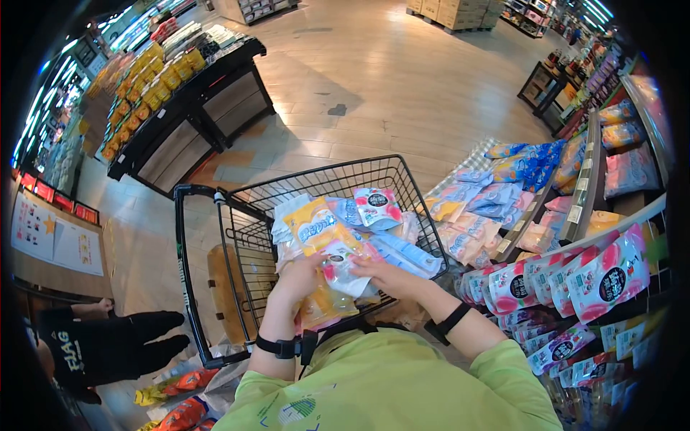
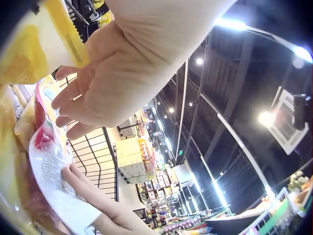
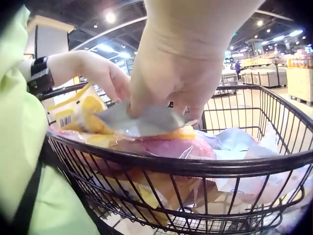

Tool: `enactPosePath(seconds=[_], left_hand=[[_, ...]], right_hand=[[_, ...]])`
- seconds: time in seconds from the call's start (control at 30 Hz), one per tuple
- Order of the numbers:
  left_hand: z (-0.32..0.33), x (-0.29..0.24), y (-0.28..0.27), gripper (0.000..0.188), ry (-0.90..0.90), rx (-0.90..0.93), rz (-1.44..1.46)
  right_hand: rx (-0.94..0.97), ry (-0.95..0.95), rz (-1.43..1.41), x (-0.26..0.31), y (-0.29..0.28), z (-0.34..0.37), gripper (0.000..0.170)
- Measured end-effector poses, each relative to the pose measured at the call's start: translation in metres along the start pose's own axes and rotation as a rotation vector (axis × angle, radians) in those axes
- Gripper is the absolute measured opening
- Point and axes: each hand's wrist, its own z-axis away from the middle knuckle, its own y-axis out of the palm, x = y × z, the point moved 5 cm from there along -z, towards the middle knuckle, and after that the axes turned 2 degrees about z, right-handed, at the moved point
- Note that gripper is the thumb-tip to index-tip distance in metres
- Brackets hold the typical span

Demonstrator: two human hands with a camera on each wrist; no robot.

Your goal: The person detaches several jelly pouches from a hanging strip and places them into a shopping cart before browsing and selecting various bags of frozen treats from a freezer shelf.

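A black wire shopping cart (image 1: pixel 402 169) stands in front of me, filled with soft packs. Among them lies a white-and-pink pouch (image 1: pixel 345 267); my right hand (image 1: pixel 388 276) pinches its near edge. In the right wrist view that pouch's silvery side (image 3: pixel 151 121) shows under the right hand (image 3: pixel 178 73). My left hand (image 1: pixel 300 279) is at the pouch's other side, its fingers loosely bent in the left wrist view. A yellow pack (image 1: pixel 314 224) lies just beyond that hand, and another yellow pack (image 3: pixel 73 115) stands near the cart's rim.
On the right, shelves hold hanging pink-and-white pouches (image 1: pixel 611 284) and blue packs (image 1: pixel 535 165). A black display stand (image 1: pixel 194 118) with yellow jars is at the far left. A person in black (image 1: pixel 79 345) is at the lower left, near orange packs (image 1: pixel 183 413).
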Motion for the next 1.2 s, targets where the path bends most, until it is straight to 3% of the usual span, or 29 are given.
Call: enactPosePath(seconds=[0.03,0.07,0.1,0.13,0.17,0.2,0.23,0.27,0.33,0.37,0.4,0.47,0.5,0.57,0.67,0.8,0.87,0.9,0.97,1.0,1.03,1.07,1.13,1.2], left_hand=[[0.001,0.000,-0.014,0.044,0.036,-0.172,0.126],[0.001,-0.001,-0.025,0.040,0.073,-0.343,0.256],[-0.005,-0.007,-0.027,0.040,0.085,-0.341,0.253],[-0.003,-0.014,-0.045,0.035,0.166,-0.677,0.259],[0.005,-0.021,-0.057,0.032,0.247,-1.014,0.264],[0.003,-0.032,-0.058,0.032,0.261,-1.015,0.266],[-0.004,-0.037,-0.056,0.034,0.162,-0.901,0.579],[-0.011,-0.044,-0.051,0.037,0.062,-0.765,0.883],[-0.022,-0.074,-0.035,0.043,0.017,-0.342,1.201],[-0.023,-0.096,-0.023,0.045,-0.013,-0.096,1.375],[-0.023,-0.114,-0.017,0.045,0.003,-0.085,1.368],[-0.021,-0.168,-0.005,0.049,0.383,0.149,1.689],[-0.020,-0.187,-0.004,0.049,0.388,0.166,1.683],[-0.022,-0.209,-0.014,0.034,0.308,-0.088,1.690],[-0.029,-0.223,-0.024,0.028,0.399,-0.005,1.673],[-0.023,-0.243,-0.033,0.029,0.453,0.048,1.572],[-0.018,-0.262,-0.036,0.034,0.461,0.088,1.569],[-0.011,-0.277,-0.041,0.037,0.545,0.078,1.466],[0.003,-0.304,-0.046,0.041,0.666,0.131,1.347],[0.010,-0.314,-0.047,0.043,0.708,0.144,1.188],[0.017,-0.327,-0.049,0.046,0.751,0.146,1.030],[0.024,-0.341,-0.052,0.046,0.784,0.185,1.014],[0.037,-0.366,-0.057,0.044,0.834,0.318,1.027],[0.047,-0.393,-0.060,0.044,0.907,0.393,0.978]], right_hand=[[-0.012,0.005,0.007,0.009,-0.013,0.003,0.051],[-0.112,0.234,-0.243,0.008,-0.032,0.013,0.045],[-0.212,0.458,-0.495,0.007,-0.045,0.025,0.040],[-0.223,0.458,-0.488,0.009,-0.052,0.035,0.040],[-0.427,0.455,-0.949,0.007,-0.058,0.048,0.039],[-0.630,0.425,-1.409,0.009,-0.063,0.060,0.039],[-0.752,0.343,-1.505,0.028,-0.077,0.062,0.043],[-0.759,0.328,-1.490,0.037,-0.086,0.067,0.043],[-0.750,0.111,-1.789,0.054,-0.096,0.078,0.046],[-0.788,0.081,-1.779,0.059,-0.099,0.083,0.049],[-0.801,0.067,-1.768,0.062,-0.101,0.087,0.049],[-0.796,0.031,-1.872,0.067,-0.100,0.097,0.049],[-0.790,0.046,-1.838,0.070,-0.099,0.100,0.051],[-0.794,0.045,-1.723,0.082,-0.104,0.105,0.052],[-0.800,0.018,-1.605,0.087,-0.121,0.125,0.057],[-0.995,-0.123,-1.329,0.096,-0.156,0.170,0.067],[-1.118,0.062,-0.981,0.115,-0.170,0.186,0.077],[-1.113,0.222,-0.940,0.130,-0.172,0.185,0.082],[-0.994,0.163,-0.489,0.154,-0.171,0.183,0.086],[-0.934,0.415,-0.084,0.178,-0.175,0.186,0.090],[-1.007,0.404,-0.515,0.173,-0.159,0.185,0.087],[-1.093,0.292,-0.210,0.187,-0.164,0.187,0.078],[-1.290,0.386,-0.458,0.204,-0.160,0.202,0.068],[-1.387,0.362,-0.372,0.219,-0.164,0.218,0.061]])
